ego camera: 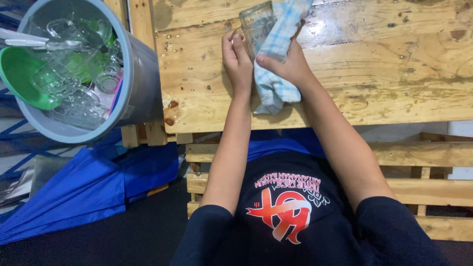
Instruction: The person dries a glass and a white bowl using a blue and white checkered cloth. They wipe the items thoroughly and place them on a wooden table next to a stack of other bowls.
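Note:
My left hand [237, 61] grips a clear drinking glass [256, 24] held over the wooden table [384, 74]. My right hand [290, 64] holds a blue and white checked cloth [278, 54] pressed against the side of the glass. The cloth hangs down past the table's front edge. The glass's lower part is hidden behind the cloth and my fingers.
A grey bucket [140, 83] stands at the left, filled with several clear glasses and mugs [74, 79] and a green bowl [19, 74]. A blue tarp [84, 187] lies below it. Wooden pallet slats [428, 167] sit under the table at right.

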